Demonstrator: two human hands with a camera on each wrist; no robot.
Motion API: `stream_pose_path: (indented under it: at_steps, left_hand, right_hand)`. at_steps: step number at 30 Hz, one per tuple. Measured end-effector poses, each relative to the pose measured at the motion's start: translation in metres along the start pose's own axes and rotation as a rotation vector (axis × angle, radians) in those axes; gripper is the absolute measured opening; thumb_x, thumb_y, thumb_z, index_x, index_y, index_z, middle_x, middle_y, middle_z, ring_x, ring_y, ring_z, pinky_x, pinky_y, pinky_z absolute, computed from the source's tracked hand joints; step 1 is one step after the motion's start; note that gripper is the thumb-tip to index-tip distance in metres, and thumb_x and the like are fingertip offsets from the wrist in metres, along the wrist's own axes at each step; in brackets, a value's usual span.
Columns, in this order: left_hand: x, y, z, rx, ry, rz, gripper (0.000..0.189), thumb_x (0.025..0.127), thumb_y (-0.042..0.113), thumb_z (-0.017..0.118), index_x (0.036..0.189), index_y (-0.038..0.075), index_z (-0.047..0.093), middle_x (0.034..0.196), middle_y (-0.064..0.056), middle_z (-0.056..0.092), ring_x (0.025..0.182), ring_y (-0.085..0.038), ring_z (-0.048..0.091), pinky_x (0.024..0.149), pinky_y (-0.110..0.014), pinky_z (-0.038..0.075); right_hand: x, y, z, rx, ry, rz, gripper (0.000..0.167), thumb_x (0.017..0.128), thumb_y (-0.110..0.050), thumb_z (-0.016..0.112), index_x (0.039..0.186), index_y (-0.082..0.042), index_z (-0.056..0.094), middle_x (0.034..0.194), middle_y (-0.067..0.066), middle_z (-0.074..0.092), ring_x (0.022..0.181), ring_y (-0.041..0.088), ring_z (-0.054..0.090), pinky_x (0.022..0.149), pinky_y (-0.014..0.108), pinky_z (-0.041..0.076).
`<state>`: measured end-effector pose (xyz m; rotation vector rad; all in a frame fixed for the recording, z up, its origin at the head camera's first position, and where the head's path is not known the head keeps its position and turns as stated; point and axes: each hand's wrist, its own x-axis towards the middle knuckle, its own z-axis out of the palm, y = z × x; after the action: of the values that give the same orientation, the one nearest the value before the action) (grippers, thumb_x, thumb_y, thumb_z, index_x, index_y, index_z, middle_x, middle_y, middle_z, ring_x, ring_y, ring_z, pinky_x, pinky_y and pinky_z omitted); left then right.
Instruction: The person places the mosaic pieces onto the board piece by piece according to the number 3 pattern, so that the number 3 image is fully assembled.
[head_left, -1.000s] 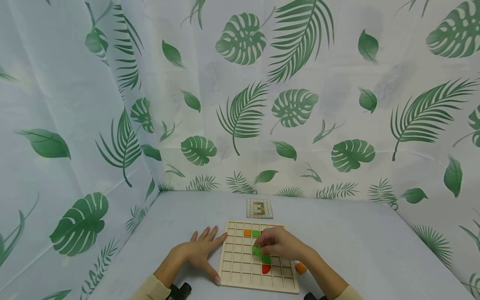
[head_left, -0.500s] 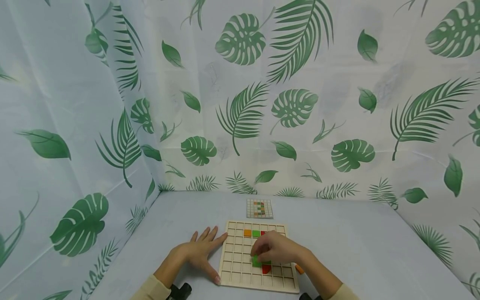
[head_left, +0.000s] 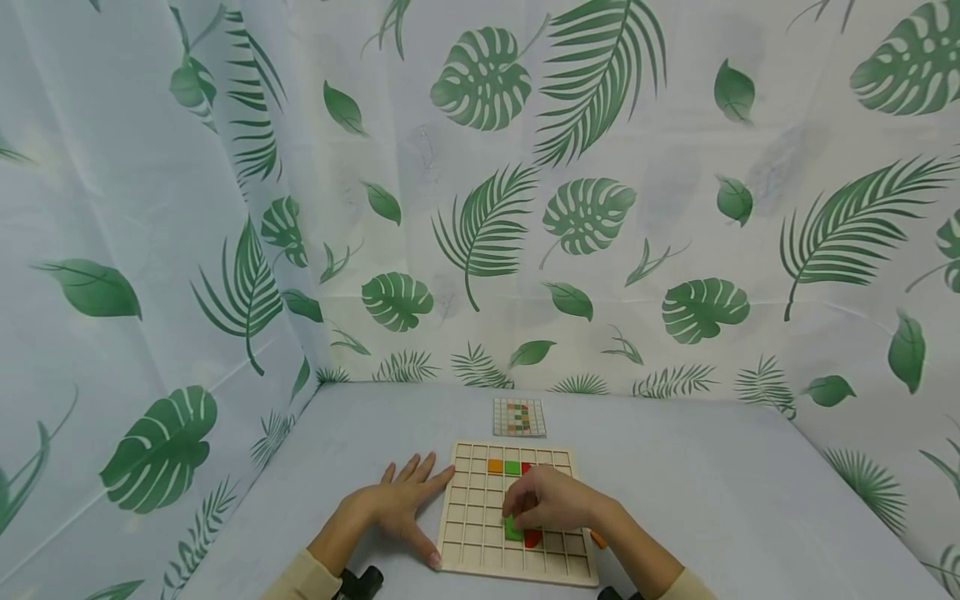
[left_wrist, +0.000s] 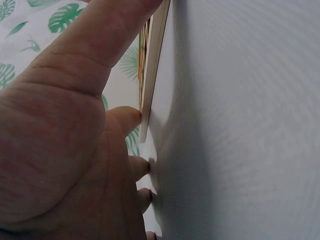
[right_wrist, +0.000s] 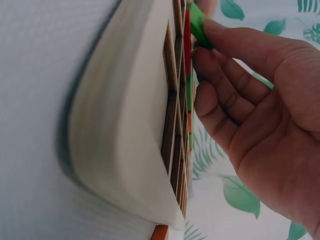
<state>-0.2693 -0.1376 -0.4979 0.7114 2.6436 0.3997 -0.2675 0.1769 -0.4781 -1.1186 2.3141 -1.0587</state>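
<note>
A pale wooden grid board [head_left: 472,533] lies on the table. My left hand [head_left: 397,507] spreads its fingers at the board's left side, touching its edge with thumb and forefinger. Over the nearer middle of the board, my right hand [head_left: 558,500] pinches a green block [head_left: 512,530] between thumb and fingers. In the right wrist view the green block [right_wrist: 198,27] looks tilted against the grid. Beside it lies a red piece [head_left: 532,539] with a rounded side. Farther up sit an orange tile [head_left: 495,466], a green tile [head_left: 512,467] and a partly covered red one [head_left: 527,467].
Behind the board lies a small card [head_left: 519,417] printed with a coloured grid pattern. An orange block [head_left: 598,539] rests on the table by the board's right edge, partly hidden by the right wrist. Leaf-printed cloth [head_left: 480,333] hangs at the back and left.
My right hand has brought the green block nearer to me, down the board to the cell left of the red piece. My left hand stays where it was.
</note>
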Motion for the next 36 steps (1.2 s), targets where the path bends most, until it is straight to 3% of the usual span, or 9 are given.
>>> stream_pose_path:
  at_steps: [8,24,36]
  left_hand:
    - [-0.0014,-0.0001,-0.0003,-0.007,-0.001,0.011,0.131,0.064,0.072,0.088,0.168,0.032,0.019,0.176,-0.016,0.007,0.162,-0.043,0.002,0.123,-0.074,0.004]
    - [-0.0001,0.0007,-0.0006,0.002,-0.003,0.001,0.13,0.064,0.071,0.089,0.168,0.034,0.019,0.176,-0.015,0.007,0.162,-0.042,0.002,0.123,-0.073,0.004]
    - [0.0006,-0.0012,0.0002,0.0,0.0,0.009,0.13,0.065,0.071,0.088,0.168,0.034,0.018,0.176,-0.015,0.007,0.162,-0.042,0.002,0.123,-0.074,0.004]
  right_hand:
    - [0.0014,0.0022,0.0042,0.024,-0.03,0.036,0.007,0.089,-0.006,0.081,0.093,-0.011,0.079,0.083,-0.004,0.076,0.069,0.001,0.066,0.065,0.02,0.056]
    - [-0.0005,0.0004,0.0042,0.04,-0.04,0.055,0.019,0.081,-0.002,0.086,0.096,-0.011,0.08,0.085,-0.001,0.074,0.07,0.002,0.064,0.064,0.02,0.055]
    - [-0.0007,0.0001,0.0054,0.021,-0.026,0.082,0.016,0.08,-0.004,0.088,0.09,-0.013,0.08,0.089,-0.004,0.075,0.073,0.002,0.067,0.065,0.019,0.056]
